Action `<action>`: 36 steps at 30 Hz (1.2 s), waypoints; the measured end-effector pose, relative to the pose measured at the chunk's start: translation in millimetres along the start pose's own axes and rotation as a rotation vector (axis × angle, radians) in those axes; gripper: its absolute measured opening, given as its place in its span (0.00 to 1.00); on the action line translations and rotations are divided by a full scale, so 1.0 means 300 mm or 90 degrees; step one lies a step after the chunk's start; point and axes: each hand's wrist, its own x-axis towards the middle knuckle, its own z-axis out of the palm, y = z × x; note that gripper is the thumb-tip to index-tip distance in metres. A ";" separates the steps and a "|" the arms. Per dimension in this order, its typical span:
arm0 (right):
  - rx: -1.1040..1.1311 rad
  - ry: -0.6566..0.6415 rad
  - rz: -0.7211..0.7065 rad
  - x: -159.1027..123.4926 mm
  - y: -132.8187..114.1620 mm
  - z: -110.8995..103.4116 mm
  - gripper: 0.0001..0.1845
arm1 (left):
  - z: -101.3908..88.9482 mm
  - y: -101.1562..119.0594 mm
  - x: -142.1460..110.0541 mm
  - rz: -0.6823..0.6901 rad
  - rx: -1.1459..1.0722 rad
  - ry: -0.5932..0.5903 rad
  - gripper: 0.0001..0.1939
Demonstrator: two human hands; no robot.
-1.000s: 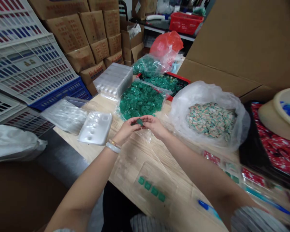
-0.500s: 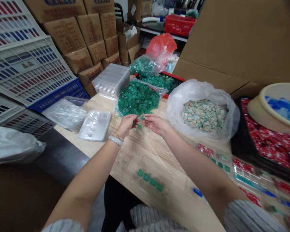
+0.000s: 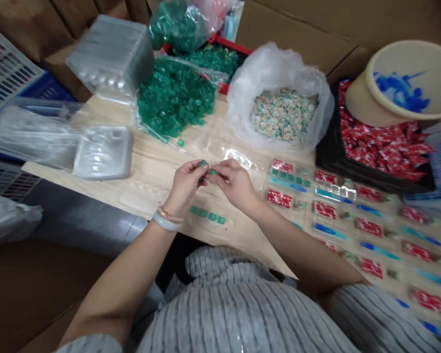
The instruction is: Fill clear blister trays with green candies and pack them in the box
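Note:
My left hand point(image 3: 185, 186) and my right hand point(image 3: 235, 184) meet above the wooden table point(image 3: 150, 166). Small green square pieces point(image 3: 208, 170) are pinched in the fingertips of both hands, and the fingers partly hide them. Below my left wrist, a short row of several matching green squares point(image 3: 206, 214) lies on a clear plastic sheet. A clear bag of loose green squares point(image 3: 174, 98) sits just beyond my hands. To its right, an open clear bag holds pale green-and-orange wrapped pieces point(image 3: 282, 115).
Clear blister trays point(image 3: 353, 220) holding red packets, blue items and green squares cover the table's right side. Beyond them are red sachets in a black tray point(image 3: 382, 147) and a beige bowl point(image 3: 404, 78) of blue pieces. Stacked clear trays point(image 3: 112, 54) stand at left.
My view has tilted down and shifted, bringing more blister trays into sight. My hands have come together, with their fingertips now pinching the green pieces.

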 end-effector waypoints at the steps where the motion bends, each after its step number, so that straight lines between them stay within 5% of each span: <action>1: 0.019 0.012 0.019 -0.053 0.002 -0.013 0.10 | 0.017 -0.022 -0.037 -0.023 -0.013 -0.022 0.09; 5: 0.097 0.049 0.086 -0.254 0.022 -0.053 0.12 | 0.031 -0.101 -0.159 -0.103 0.024 -0.101 0.10; 10: -0.057 -0.055 0.044 -0.425 0.064 -0.036 0.08 | -0.048 -0.183 -0.199 -0.006 0.260 -0.040 0.15; 16: -0.200 -0.072 -0.006 -0.467 0.121 0.057 0.13 | -0.080 -0.247 -0.194 0.068 0.331 -0.056 0.17; 21: -0.270 -0.053 -0.013 -0.494 0.149 0.069 0.14 | -0.072 -0.246 -0.201 0.061 0.338 -0.044 0.12; 26: -0.221 0.029 -0.008 -0.442 0.068 -0.002 0.18 | -0.072 -0.198 -0.220 -0.017 0.194 -0.059 0.11; 29: -0.042 -0.015 -0.027 -0.344 -0.011 -0.013 0.13 | -0.073 -0.167 -0.237 -0.054 0.054 -0.071 0.10; 32: 0.141 -0.094 -0.021 -0.250 -0.064 0.034 0.11 | -0.096 -0.144 -0.253 -0.064 -0.003 -0.066 0.09; 36: 0.178 -0.141 -0.029 -0.161 -0.090 0.124 0.08 | -0.195 -0.103 -0.267 -0.058 0.008 -0.046 0.10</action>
